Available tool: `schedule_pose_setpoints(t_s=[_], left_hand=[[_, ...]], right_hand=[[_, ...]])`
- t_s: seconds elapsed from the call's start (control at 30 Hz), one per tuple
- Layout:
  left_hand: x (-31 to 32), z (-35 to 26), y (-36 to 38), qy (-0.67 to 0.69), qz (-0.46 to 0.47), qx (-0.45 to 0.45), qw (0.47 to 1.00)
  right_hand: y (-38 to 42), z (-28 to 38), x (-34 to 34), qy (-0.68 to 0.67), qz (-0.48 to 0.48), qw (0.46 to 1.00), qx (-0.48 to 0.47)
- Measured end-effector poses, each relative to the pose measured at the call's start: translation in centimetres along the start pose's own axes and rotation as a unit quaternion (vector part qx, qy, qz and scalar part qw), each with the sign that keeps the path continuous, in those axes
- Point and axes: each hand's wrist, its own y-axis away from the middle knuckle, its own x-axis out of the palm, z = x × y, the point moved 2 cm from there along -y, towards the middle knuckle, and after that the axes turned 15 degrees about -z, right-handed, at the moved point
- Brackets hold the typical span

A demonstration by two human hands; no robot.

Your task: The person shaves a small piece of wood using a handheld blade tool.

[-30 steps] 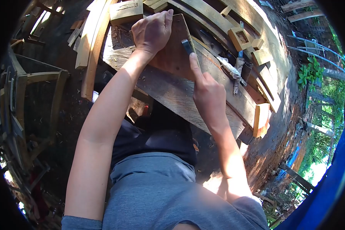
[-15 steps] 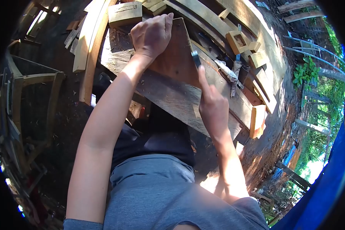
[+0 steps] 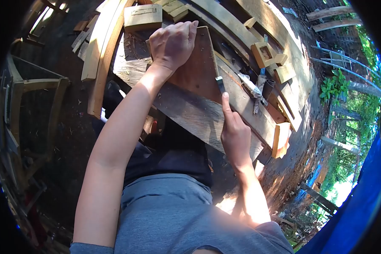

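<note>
Reddish board [image 3: 194, 67] is laid on a rough grey plank [image 3: 190, 108] set across the workbench, and it is being worked along its right edge. It is pinned near its far end by the left hand [image 3: 171, 42], whose fingers are curled tight over the board's top edge, knuckles up, the forearm reaching straight forward from the body. A small metal blade, seemingly a chisel [image 3: 219, 84], is gripped by the right hand [image 3: 235, 133]; the forefinger is stretched out along the tool toward its tip while the other fingers are closed round the handle, which is hidden in the fist. The blade tip is set against the board's right edge, near its lower corner.

The step in hand is judged to be paring or scraping of that edge. For the next stroke, firm downward pressure from the holding hand would be needed, with the blade kept flat to the edge and guided by the forefinger.

Small pale wood blocks [image 3: 264, 53] and a cloth-wrapped tool [image 3: 252, 86] are seen lying just beyond on the bench.
</note>
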Motion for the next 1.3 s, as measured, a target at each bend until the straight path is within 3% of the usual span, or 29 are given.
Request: schedule_pose_setpoints(t_s=[0.2, 0.43, 0.63, 0.87, 1.03, 1.2, 1.3], left_hand=[[-0.1, 0.2, 0.3, -0.005, 0.005, 0.005, 1.000], [0.0, 0.2, 0.2, -0.011, 0.027, 0.011, 1.000], [-0.3, -0.1, 0.1, -0.026, 0.030, 0.016, 0.999], [-0.1, 0.1, 0.2, -0.019, 0.020, 0.015, 0.999], [-0.3, -0.2, 0.1, -0.025, 0.016, 0.007, 1.000], [-0.1, -0.1, 0.1, -0.026, 0.024, 0.009, 0.999], [-0.2, -0.2, 0.2, -0.030, 0.019, 0.006, 0.999]], right_hand=[[-5.2, 1.1, 1.7, -0.047, -0.036, 0.998, 0.014], [-1.1, 0.9, 0.2, -0.011, 0.024, 0.999, 0.025], [-5.3, 1.2, 2.3, -0.041, -0.064, 0.997, -0.009], [-1.8, 0.5, 0.1, -0.015, 0.006, 1.000, 0.011], [-4.6, 0.5, 1.8, -0.040, -0.050, 0.998, -0.012], [-1.2, -0.3, 0.3, -0.014, 0.031, 0.999, 0.015], [-3.9, 0.5, 1.1, -0.042, -0.017, 0.999, 0.003]])
